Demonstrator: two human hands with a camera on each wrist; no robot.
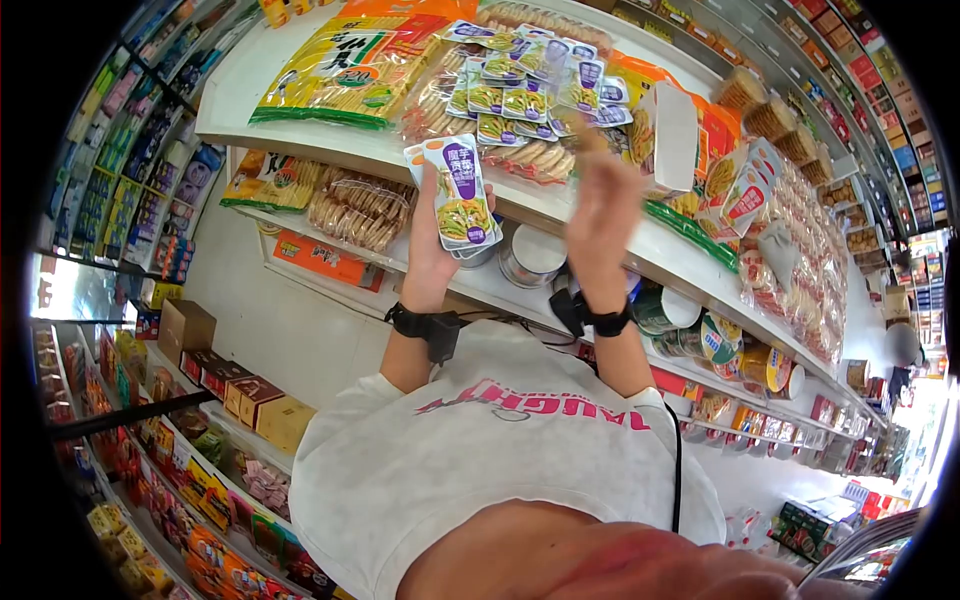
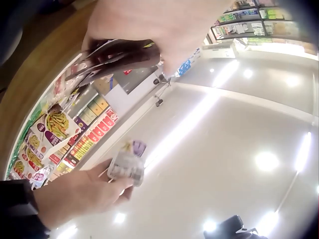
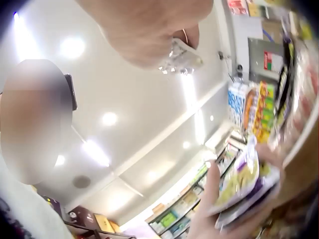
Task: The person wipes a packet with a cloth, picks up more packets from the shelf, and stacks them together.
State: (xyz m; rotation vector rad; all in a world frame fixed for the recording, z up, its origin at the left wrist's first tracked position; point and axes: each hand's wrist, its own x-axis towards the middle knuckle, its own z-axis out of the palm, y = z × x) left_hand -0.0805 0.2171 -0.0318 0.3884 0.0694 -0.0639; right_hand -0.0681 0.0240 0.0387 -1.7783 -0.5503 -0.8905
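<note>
My left hand (image 1: pixel 430 262) grips a small stack of flat snack packets (image 1: pixel 462 195) in front of my chest, thumb along one side. The top packet is white and purple with a picture of green strips. Blurred in the head view, my right hand (image 1: pixel 605 205) is raised near the shelf edge. The left wrist view shows it pinching a single packet (image 2: pixel 127 167), whose silvery end (image 3: pixel 182 59) shows in the right wrist view. Several matching packets (image 1: pixel 525 100) lie in a loose pile on the shelf top, over bags of round crackers (image 1: pixel 535 160).
A large yellow rice cracker bag (image 1: pixel 340 75) lies left of the pile. To its right stand a white carton (image 1: pixel 676 140) and a printed box (image 1: pixel 740 190). The white shelf edge (image 1: pixel 320 150) runs before me. Below are canisters (image 1: pixel 535 255) and more cracker bags (image 1: pixel 360 208).
</note>
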